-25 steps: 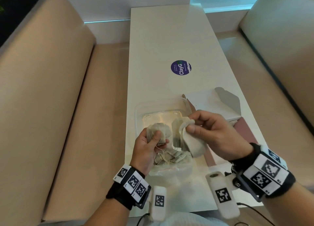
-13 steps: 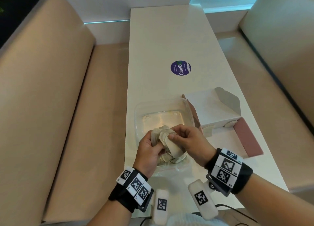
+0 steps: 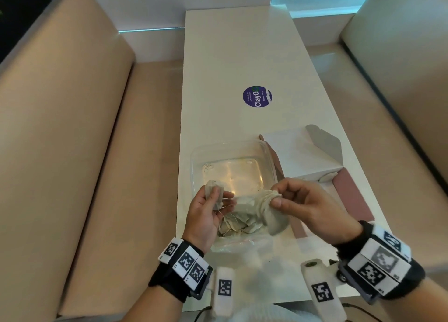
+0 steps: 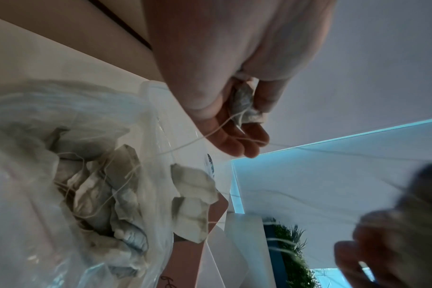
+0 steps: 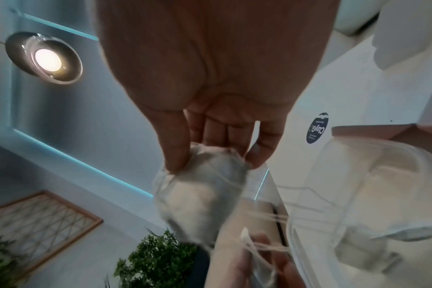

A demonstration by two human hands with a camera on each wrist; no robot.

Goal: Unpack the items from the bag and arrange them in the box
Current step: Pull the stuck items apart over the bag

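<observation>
Pinching one tea bag (image 3: 213, 192) in left hand (image 3: 206, 215) grip, right hand (image 3: 312, 210) grasping a bunched tea bag (image 3: 268, 209), strings tangled between; both above the plastic bag (image 3: 242, 239) of tea bags, clear box (image 3: 234, 170) behind on table (image 3: 242, 55)

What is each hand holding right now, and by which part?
The left hand pinches one small beige tea bag at its lower end. The right hand pinches a second beige tea bag by its bunched top edge.
</observation>
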